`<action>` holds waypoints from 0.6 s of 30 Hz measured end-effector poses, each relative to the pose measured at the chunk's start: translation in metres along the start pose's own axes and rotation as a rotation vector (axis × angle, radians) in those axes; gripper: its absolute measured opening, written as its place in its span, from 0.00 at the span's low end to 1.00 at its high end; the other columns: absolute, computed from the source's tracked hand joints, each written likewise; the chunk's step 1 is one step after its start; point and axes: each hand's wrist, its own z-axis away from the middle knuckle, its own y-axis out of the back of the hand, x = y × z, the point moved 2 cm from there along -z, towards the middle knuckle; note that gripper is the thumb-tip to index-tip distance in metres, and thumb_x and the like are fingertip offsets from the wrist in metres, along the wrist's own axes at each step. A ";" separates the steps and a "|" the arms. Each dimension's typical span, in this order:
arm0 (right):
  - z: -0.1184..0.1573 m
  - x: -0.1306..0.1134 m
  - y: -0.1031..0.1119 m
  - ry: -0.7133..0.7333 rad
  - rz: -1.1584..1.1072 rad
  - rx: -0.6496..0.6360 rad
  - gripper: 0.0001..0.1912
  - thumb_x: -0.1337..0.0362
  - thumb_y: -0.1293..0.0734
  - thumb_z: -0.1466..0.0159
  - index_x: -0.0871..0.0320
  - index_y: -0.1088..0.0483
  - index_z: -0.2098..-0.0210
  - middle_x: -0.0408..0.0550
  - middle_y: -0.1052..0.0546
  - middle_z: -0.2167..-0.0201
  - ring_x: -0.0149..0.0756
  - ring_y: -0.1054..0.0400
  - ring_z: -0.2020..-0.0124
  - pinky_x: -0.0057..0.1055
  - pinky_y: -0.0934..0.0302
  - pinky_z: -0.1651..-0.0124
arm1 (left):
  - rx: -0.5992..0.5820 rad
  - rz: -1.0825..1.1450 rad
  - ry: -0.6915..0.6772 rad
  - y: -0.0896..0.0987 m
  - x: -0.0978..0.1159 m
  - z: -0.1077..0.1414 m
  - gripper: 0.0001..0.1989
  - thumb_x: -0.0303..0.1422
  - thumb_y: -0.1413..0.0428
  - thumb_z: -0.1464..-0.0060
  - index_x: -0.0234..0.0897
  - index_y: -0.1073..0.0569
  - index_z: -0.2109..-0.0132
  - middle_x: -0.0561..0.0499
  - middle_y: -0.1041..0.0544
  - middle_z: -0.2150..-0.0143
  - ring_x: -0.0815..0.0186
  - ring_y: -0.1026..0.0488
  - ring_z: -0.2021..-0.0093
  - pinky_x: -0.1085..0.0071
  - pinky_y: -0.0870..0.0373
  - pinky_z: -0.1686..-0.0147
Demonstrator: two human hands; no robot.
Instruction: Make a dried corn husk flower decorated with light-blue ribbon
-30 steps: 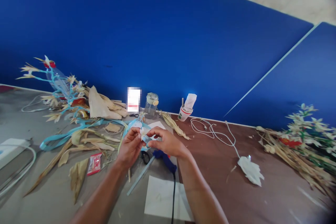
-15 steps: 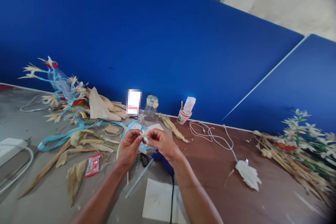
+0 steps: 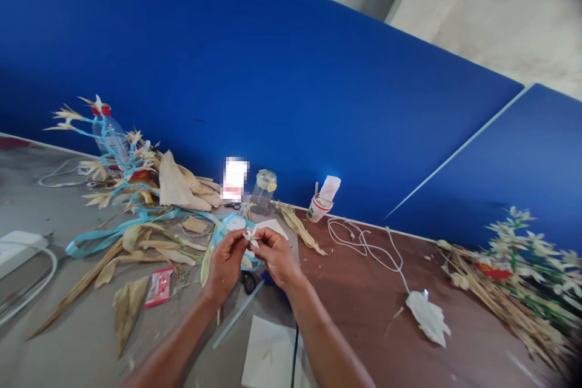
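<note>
A small white flower with pointed petals [image 3: 251, 237] is pinched between both hands above the table. My left hand [image 3: 226, 262] grips it from the left with thumb and fingers together. From the other side, the fingertips of my right hand [image 3: 278, 257] close on it. Just behind the hands lies a roll of light blue ribbon [image 3: 235, 222], partly covered by them. Black-handled scissors [image 3: 248, 282] and a pale translucent stick [image 3: 239, 314] lie below the hands. A dark blue tool with a black cord [image 3: 274, 276] is mostly hidden under my right wrist.
Dried husks [image 3: 150, 248], a red packet [image 3: 159, 287] and blue-stemmed flowers [image 3: 130, 163] lie left. A clear jar [image 3: 264, 191] and a cup [image 3: 319, 209] stand along the blue partition [image 3: 291, 103]. To the right are a white cable [image 3: 364, 236] and white flowers [image 3: 522, 236].
The flower has turned slightly in my fingers, and its petals show more clearly. My right forearm now covers more of the dark blue tool. The view has shifted a little.
</note>
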 end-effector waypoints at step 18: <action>0.000 0.017 -0.011 0.157 0.143 0.170 0.04 0.64 0.33 0.50 0.58 0.33 0.76 0.39 0.32 0.77 0.29 0.41 0.74 0.27 0.43 0.67 | 0.038 -0.258 -0.120 0.000 0.004 0.001 0.09 0.34 0.51 0.46 0.39 0.27 0.65 0.51 0.25 0.68 0.65 0.28 0.67 0.69 0.31 0.64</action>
